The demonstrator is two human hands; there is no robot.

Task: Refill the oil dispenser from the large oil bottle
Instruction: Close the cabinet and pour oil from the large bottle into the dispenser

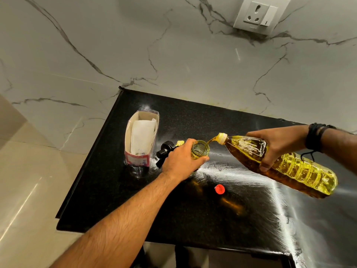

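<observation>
Nearest to the camera, a red cap (pixel 219 189) lies alone on the black counter (pixel 193 219), apart from both hands. A little farther, the left hand (pixel 180 161) wraps its fingers closed around the oil dispenser (pixel 201 150), a small glass jar that stands on the counter with its mouth open. Oil is visible inside it. The right hand (pixel 278 147), with dark bands on the wrist, grips the large oil bottle (pixel 286 163) around its upper body, fingers closed on it. The bottle is tilted with its yellow neck down toward the dispenser, and a thin stream of oil (pixel 210 141) runs from it into the open mouth. Just behind the left hand lies a black pump top (pixel 164 150), partly hidden. Beside it stands an open carton (pixel 142 140) with white paper inside. Farther, on the marble wall, there is a socket (pixel 259 15).
</observation>
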